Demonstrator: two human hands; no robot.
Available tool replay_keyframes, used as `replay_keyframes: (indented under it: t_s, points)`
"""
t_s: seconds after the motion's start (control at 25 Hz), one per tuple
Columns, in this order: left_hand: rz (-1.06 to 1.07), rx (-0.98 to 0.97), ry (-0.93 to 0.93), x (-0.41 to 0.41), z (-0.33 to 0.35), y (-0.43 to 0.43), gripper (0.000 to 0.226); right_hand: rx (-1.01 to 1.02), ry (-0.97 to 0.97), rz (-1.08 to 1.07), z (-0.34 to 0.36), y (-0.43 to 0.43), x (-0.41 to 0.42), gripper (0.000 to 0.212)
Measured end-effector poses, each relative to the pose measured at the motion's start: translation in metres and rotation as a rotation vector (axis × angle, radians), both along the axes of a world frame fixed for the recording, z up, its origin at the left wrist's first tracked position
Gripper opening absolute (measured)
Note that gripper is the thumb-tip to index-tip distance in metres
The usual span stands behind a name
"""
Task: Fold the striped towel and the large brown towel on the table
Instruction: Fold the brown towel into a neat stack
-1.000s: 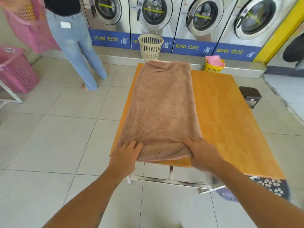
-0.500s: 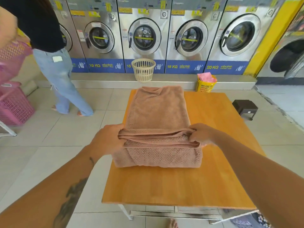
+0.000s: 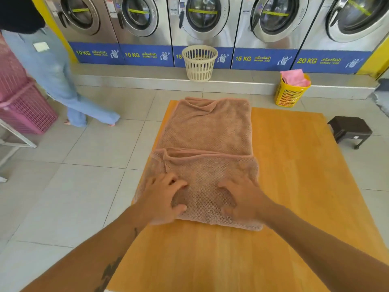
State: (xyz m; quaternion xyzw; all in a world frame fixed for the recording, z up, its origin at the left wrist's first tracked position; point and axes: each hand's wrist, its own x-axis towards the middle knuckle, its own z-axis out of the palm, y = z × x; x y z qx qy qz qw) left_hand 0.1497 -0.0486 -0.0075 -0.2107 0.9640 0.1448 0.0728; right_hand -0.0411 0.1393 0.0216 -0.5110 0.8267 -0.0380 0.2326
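Washers (image 3: 200, 17) along 12 o'clock, cream basket (image 3: 199, 64) below them, yellow basket (image 3: 289, 95) at 2, stool (image 3: 349, 128) at 3, pink hamper (image 3: 27, 111) at 9.

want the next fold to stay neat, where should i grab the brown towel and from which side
Probably the thick near fold of the brown towel, at its two corners, coming from the near table edge with the left hand and right hand. That doubled edge runs straight and faces the person, and the flat far part lies ahead to fold onto.
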Motion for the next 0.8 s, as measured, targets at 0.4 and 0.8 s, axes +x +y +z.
replay_keyframes:
  t_s: [0.4,0.8]
  points:
    - [0.05,0.326,-0.095,-0.03,0.06,-0.05,0.055,0.134,-0.196,0.074,0.053,-0.029,-0.05,0.049]
    - [0.124,-0.179,0.342,-0.128,0.106,-0.149,0.025,-0.269,0.033,-0.284,0.101,-0.107,-0.156,0.041]
